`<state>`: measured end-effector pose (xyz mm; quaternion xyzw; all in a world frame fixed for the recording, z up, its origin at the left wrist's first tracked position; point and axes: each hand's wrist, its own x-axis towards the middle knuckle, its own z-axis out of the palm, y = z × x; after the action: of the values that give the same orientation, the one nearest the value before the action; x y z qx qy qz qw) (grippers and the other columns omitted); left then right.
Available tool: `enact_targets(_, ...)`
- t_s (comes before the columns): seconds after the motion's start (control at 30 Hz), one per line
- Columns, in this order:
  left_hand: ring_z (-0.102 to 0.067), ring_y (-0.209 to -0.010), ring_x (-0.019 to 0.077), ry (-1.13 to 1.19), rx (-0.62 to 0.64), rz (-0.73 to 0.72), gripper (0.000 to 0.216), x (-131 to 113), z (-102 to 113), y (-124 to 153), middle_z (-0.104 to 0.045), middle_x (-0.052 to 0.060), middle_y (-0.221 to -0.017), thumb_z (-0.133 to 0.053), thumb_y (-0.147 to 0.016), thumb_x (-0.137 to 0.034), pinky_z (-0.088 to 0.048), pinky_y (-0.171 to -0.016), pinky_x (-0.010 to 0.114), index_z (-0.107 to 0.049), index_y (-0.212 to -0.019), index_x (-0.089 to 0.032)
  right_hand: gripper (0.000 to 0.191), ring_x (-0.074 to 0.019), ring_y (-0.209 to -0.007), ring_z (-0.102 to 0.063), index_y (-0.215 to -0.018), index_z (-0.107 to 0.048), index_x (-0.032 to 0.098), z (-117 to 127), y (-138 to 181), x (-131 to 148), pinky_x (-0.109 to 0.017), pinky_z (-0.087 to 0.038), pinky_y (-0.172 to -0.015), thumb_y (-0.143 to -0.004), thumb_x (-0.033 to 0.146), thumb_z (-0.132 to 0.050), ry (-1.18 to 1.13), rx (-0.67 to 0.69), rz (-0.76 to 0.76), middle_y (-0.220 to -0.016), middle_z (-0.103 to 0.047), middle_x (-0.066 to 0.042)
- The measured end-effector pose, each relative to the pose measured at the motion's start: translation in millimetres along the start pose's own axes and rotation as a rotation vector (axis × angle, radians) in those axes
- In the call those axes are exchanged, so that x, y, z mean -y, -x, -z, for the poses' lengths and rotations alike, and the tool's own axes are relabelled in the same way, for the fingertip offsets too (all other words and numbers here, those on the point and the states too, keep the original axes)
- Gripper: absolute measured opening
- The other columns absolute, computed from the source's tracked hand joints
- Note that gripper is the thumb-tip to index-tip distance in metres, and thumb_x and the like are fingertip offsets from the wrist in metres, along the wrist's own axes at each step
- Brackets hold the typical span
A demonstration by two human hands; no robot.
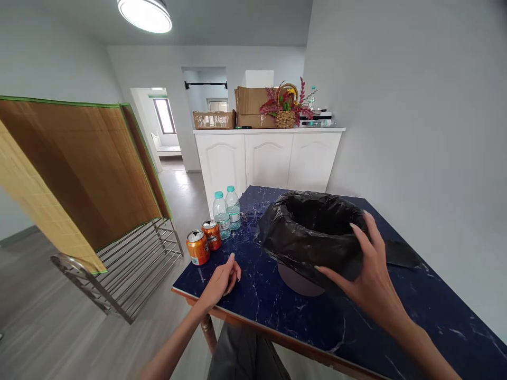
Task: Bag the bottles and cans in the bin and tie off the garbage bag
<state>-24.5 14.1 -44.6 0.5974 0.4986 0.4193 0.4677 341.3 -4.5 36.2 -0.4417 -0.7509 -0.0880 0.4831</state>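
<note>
A trash bin (301,278) with a black plastic bag (307,245) lining it and folded over its rim stands on the dark blue marbled table (257,295). My right hand (370,258) grasps the bin's right side through the bag, fingers at the rim and thumb on the outer wall. Near the table's front edge rests my left hand (224,277), its fingers loosely curled and nothing visible in them. Just beyond it are two orange soda cans (198,248) (212,235). Two clear water bottles (222,215) (233,207) with teal caps stand upright behind the cans.
A flat black item (402,254) lies right of the bin. Behind the table, a white cabinet (269,155) carries cardboard boxes and a flower basket (285,117). At left, a metal rack (138,274) has a bamboo mat (87,169) over it. A wall borders the right side.
</note>
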Motion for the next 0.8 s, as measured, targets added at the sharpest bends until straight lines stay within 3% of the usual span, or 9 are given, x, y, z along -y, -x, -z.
enact_targets(0.1,-0.03,-0.036,0.0104,0.004,-0.032,0.012,0.07,-1,-2,5,-0.04,-0.007,-0.039,-0.035,-0.101,-0.08,-0.028,-0.047,0.026,-0.057,-0.071,-0.02,0.099,-0.0424,-0.164,-0.018,-0.172,-0.008,0.034,-8,43,-16,-0.07,-0.032,-0.125,-0.097,0.055,-0.07,-0.099,0.006,-0.155,-0.181,-0.006,-0.01)
enact_targets(0.27,-0.028,-0.035,0.0092,0.063,-0.046,0.019,0.069,-5,-6,11,-0.04,-0.007,-0.038,-0.04,-0.099,-0.081,-0.026,-0.044,0.025,-0.055,-0.069,-0.02,0.1,-0.0435,-0.155,-0.04,-0.172,-0.001,0.032,-20,108,-52,-0.068,-0.048,-0.115,-0.099,0.064,-0.061,-0.187,0.18,-0.38,-0.175,-0.03,-0.016)
enact_targets(0.4,-0.022,-0.032,0.0087,0.155,-0.041,0.023,0.073,-22,-4,11,-0.035,-0.008,-0.038,-0.029,-0.097,-0.086,-0.025,-0.042,0.025,-0.05,-0.068,-0.022,0.088,-0.0405,-0.139,-0.061,-0.167,-0.02,0.032,-25,139,-84,-0.06,-0.059,-0.105,-0.097,0.066,-0.061,-0.25,0.212,-0.492,-0.159,-0.054,-0.016)
enact_targets(0.53,-0.02,-0.035,0.0089,0.31,-0.036,-0.073,0.072,-59,-1,10,-0.03,-0.009,-0.039,-0.025,-0.098,-0.085,-0.026,-0.044,0.025,-0.045,-0.067,-0.023,0.067,-0.0376,-0.124,-0.072,-0.148,-0.048,0.029,-26,152,-105,-0.052,-0.065,-0.096,-0.095,0.068,-0.061,-0.316,0.222,-0.613,-0.139,-0.071,-0.012)
enact_targets(0.67,-0.02,-0.038,0.0092,0.432,-0.001,-0.232,0.074,-93,-6,12,-0.026,-0.008,-0.041,-0.027,-0.098,-0.086,-0.026,-0.046,0.026,-0.045,-0.063,-0.023,0.055,-0.0369,-0.117,-0.075,-0.132,-0.063,0.028,-24,155,-106,-0.049,-0.068,-0.091,-0.094,0.067,-0.06,-0.292,0.247,-0.678,-0.128,-0.077,-0.01)
enact_targets(0.8,-0.018,-0.037,0.0096,0.349,-0.017,-0.209,0.079,-102,-16,5,-0.026,-0.008,-0.04,-0.021,-0.095,-0.091,-0.025,-0.045,0.027,-0.045,-0.062,-0.024,0.056,-0.0381,-0.119,-0.074,-0.13,-0.066,0.027,-23,154,-97,-0.049,-0.068,-0.087,-0.094,0.068,-0.058,-0.224,0.254,-0.66,-0.13,-0.075,-0.012)
